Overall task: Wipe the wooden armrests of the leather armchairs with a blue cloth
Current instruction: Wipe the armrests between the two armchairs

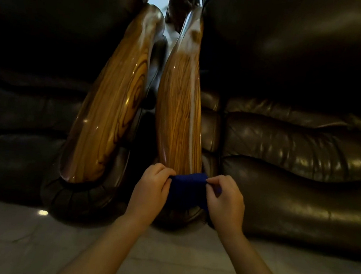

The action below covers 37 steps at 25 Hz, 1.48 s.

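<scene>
Two glossy wooden armrests run away from me side by side: the left armrest [108,106] on the left leather armchair [21,100], the right armrest [179,105] on the right leather armchair [287,137]. A dark blue cloth [188,190] is stretched across the near end of the right armrest. My left hand [149,192] pinches the cloth's left edge and my right hand [226,201] pinches its right edge. The armrest's front tip is hidden under the cloth and my hands.
A narrow dark gap separates the two armrests. A dark carved object [179,1] stands behind the chairs at the top. Pale tiled floor [28,243] lies in front of the chairs, below my forearms.
</scene>
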### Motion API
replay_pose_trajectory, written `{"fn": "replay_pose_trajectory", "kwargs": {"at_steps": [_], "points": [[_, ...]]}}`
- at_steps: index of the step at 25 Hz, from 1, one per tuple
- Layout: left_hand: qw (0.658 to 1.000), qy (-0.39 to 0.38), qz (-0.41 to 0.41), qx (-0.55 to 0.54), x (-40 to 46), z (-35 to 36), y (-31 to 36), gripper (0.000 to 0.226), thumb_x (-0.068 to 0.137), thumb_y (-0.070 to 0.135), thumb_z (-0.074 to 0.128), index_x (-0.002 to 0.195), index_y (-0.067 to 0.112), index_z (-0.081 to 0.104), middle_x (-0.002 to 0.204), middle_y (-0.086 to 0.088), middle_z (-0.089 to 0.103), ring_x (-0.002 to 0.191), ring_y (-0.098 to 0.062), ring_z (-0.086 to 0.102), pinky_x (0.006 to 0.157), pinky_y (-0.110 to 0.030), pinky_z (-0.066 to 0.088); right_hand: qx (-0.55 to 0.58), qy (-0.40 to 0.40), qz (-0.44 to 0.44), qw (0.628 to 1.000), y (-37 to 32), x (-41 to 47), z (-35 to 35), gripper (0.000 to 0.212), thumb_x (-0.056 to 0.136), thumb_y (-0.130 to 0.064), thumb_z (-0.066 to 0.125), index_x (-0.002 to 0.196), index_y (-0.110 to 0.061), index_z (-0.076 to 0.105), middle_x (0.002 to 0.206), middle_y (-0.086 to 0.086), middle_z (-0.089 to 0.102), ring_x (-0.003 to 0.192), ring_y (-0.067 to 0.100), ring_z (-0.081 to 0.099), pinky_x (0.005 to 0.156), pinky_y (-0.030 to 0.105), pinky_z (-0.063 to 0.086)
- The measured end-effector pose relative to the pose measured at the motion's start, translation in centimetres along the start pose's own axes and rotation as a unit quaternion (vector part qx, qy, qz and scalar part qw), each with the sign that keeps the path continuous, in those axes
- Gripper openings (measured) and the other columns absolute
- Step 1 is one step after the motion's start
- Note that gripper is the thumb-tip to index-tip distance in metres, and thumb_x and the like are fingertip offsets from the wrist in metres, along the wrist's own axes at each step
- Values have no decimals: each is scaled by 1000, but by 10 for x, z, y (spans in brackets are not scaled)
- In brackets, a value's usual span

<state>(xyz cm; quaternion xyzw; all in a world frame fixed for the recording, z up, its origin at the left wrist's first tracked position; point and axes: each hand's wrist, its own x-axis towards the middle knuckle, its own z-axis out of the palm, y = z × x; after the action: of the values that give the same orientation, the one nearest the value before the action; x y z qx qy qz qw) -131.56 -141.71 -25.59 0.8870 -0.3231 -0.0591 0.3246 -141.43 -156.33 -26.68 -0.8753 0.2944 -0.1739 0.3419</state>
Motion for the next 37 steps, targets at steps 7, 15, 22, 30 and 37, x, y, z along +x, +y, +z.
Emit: {"fn": "replay_pose_trajectory", "kwargs": {"at_steps": [7, 15, 22, 30, 37], "points": [[999, 51, -12, 6, 30, 37, -22, 21, 88, 10, 50, 106, 16, 60, 102, 1, 58, 95, -6, 49, 84, -19, 41, 16, 55, 10, 998, 18, 23, 42, 9, 84, -13, 60, 89, -20, 59, 86, -9, 55, 80, 5, 53, 67, 18, 45], [992, 81, -27, 97, 20, 78, -32, 59, 92, 24, 26, 142, 24, -6, 155, 0, -1, 143, -15, -3, 115, -42, 7, -80, 17, -34, 996, 34, 19, 87, 55, 94, -42, 27, 144, -26, 7, 155, 1, 6, 143, 16, -1, 114, 39, 7], [991, 82, -90, 51, 48, 111, -48, 60, 89, 42, 10, 140, 24, -17, 152, 6, -17, 141, -8, -15, 116, -37, -2, -121, 44, -22, 991, 41, 53, 120, 62, 93, -47, 22, 142, -26, -8, 154, 4, -7, 142, 20, -6, 114, 44, 11], [984, 131, -95, 79, 111, 99, -52, 57, 92, 35, 17, 142, 22, -8, 154, 2, -2, 142, -11, -4, 114, -43, 7, -122, 46, -45, 990, 18, 120, 116, 61, 93, -45, 24, 144, -24, -2, 156, 5, 1, 143, 19, 0, 111, 45, 27], [980, 120, -82, 135, 193, 67, -51, 56, 92, 37, 12, 143, 18, -1, 154, 0, 2, 142, -14, 2, 114, -42, 11, -125, 53, -51, 989, -14, 196, 114, 59, 92, -45, 19, 142, -23, -2, 155, 4, 2, 142, 19, 3, 111, 45, 29]]}}
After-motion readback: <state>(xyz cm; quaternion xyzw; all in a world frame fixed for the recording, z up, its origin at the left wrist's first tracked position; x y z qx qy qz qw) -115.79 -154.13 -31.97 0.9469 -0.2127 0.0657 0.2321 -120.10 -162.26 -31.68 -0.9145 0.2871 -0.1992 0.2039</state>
